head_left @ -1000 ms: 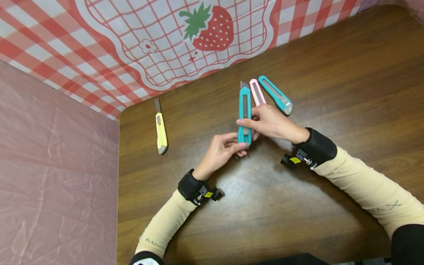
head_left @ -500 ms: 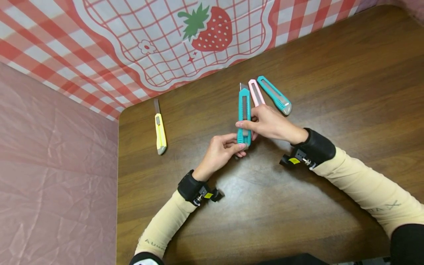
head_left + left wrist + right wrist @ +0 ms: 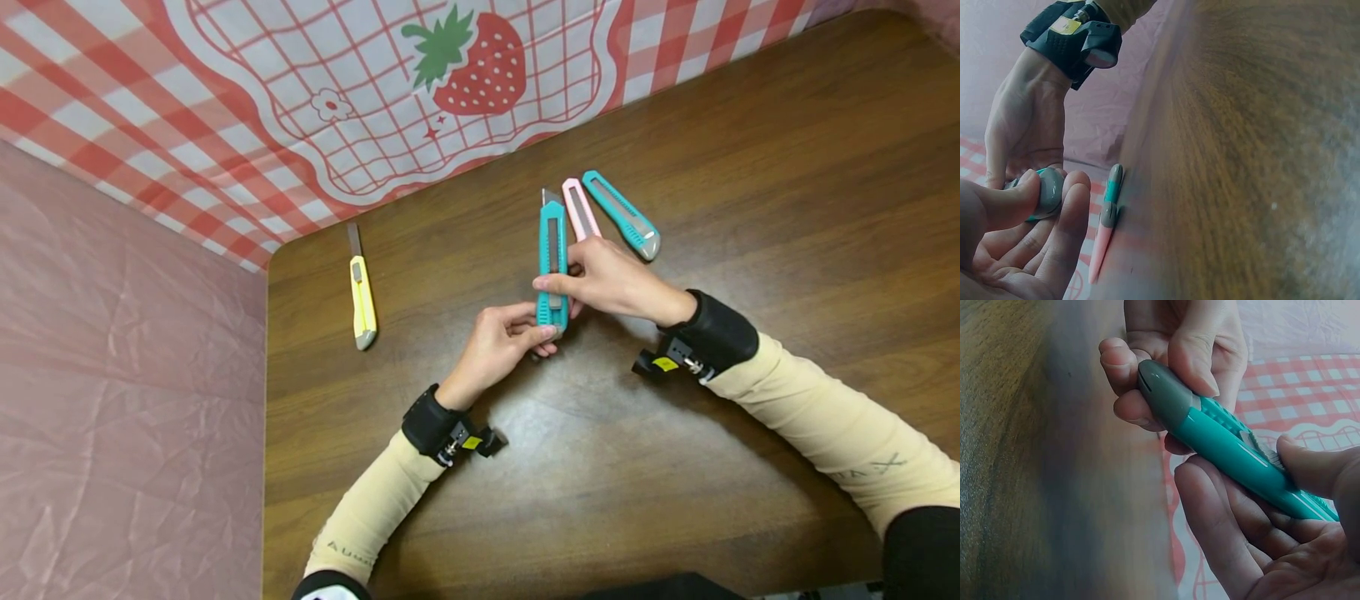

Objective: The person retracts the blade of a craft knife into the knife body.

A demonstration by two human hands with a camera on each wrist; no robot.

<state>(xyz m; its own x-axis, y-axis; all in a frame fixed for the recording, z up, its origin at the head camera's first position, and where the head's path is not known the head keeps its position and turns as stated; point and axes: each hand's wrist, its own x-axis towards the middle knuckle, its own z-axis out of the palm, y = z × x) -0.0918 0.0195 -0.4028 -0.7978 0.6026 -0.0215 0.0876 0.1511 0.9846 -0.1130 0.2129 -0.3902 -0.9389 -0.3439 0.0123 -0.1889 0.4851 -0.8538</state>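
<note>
Both hands hold a teal box cutter [image 3: 552, 242] above the table, its blade end pointing away from me and a short tip of blade out. My left hand [image 3: 501, 346] pinches the butt end; in the right wrist view the grey end cap [image 3: 1165, 394] sits between that hand's thumb and fingers. My right hand [image 3: 611, 279] grips the middle of the body. Its thumb [image 3: 1310, 464] lies by the grey slider [image 3: 1260, 450]. A pink box cutter [image 3: 580, 208], partly hidden behind the right hand, lies on the table beside a second teal box cutter [image 3: 621, 215].
A yellow box cutter [image 3: 363, 300] with a long stretch of blade out lies at the left of the wooden table [image 3: 600, 500]. Behind the table hangs a red-and-white checked cloth [image 3: 360, 75] with a strawberry. Pink fabric [image 3: 135, 375] covers the left side.
</note>
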